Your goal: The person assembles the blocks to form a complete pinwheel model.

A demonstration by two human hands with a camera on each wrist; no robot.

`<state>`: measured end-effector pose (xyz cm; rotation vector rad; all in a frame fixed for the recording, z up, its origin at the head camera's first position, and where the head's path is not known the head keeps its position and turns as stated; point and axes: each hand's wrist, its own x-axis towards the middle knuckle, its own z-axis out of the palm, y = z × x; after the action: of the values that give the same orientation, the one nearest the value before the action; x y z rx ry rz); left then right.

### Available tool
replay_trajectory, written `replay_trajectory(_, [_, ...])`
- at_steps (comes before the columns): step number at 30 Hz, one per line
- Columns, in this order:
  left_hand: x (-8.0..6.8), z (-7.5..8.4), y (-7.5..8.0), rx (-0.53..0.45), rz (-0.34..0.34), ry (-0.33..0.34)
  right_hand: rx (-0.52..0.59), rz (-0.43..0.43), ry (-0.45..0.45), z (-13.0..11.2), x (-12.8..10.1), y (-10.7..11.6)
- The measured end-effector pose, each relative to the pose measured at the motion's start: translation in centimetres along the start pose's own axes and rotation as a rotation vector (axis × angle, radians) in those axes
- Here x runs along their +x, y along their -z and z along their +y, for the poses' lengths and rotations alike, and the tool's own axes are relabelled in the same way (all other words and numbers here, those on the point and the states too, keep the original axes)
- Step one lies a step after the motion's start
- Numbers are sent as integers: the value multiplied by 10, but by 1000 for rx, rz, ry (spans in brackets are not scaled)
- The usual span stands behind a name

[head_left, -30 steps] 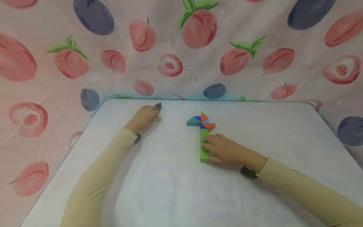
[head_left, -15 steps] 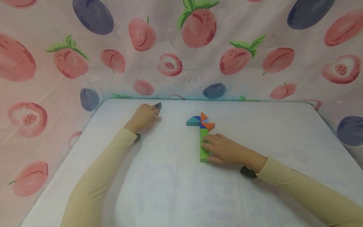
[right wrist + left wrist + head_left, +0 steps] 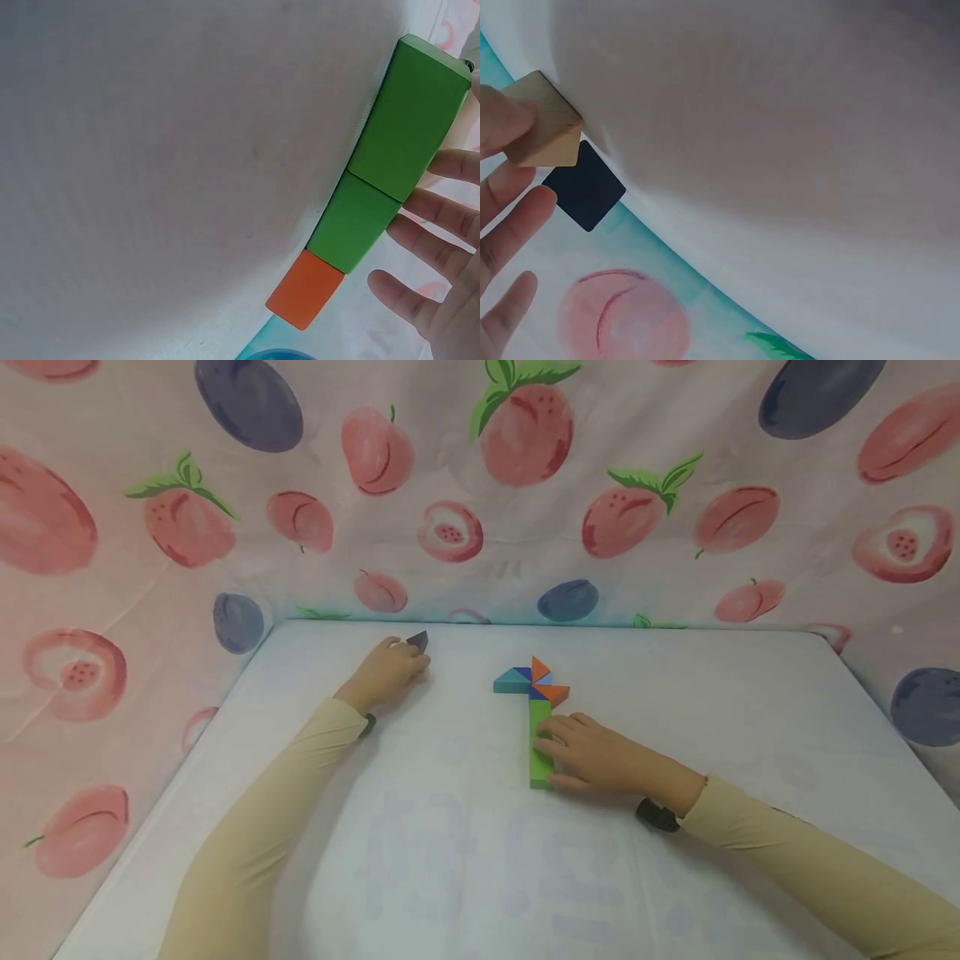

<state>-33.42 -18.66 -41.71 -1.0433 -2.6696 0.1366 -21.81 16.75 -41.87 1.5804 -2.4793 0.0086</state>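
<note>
In the left wrist view, the left hand (image 3: 388, 672) pinches a natural-wood block (image 3: 547, 139) between thumb and fingers. Just beyond it stands a black block (image 3: 586, 187), which the head view shows as a dark wedge past the fingers. The right hand (image 3: 588, 752) lies beside a row of two green blocks (image 3: 379, 180); its fairly straight fingers touch their side. At the row's far end, orange triangles (image 3: 540, 670), dark blue pieces, a light blue piece and a teal triangle (image 3: 512, 680) form a pinwheel shape. From the head view, the wooden block is hidden by the left hand.
A white-covered table (image 3: 450, 860) carries the blocks. Fruit-printed cloth (image 3: 450, 460) rises behind and on both sides, close behind the left hand. Dark bands (image 3: 657, 815) sit on the wrists.
The left hand has shifted slightly right and its fingers now cover the tan wooden block that showed beneath them before. The right hand and the coloured blocks stay put.
</note>
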Motion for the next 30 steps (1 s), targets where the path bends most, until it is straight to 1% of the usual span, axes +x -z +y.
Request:
replay_trajectory(10, [-3, 1, 1, -26, -15, -30, 13, -53, -31, -1, 0, 1])
replay_trajectory(15, [-5, 2, 5, -20, -24, -47, 10, -44, -29, 0, 0, 2])
replay_trajectory(19, [-6, 3, 9, -29, -36, -43, 5, -38, -27, -1, 0, 2])
replay_trajectory(21, [-6, 3, 10, -39, -33, -27, 4, -40, -27, -1, 0, 2])
replay_trajectory(24, [-6, 3, 13, -55, -47, 21, 0, -48, -31, -1, 1, 2])
replay_trajectory(27, [-6, 2, 13, -62, -86, 72, 1, -45, -31, -1, 0, 2])
replay_trajectory(30, [-5, 1, 11, -48, -124, 89, 5, -35, -27, -2, 0, 2])
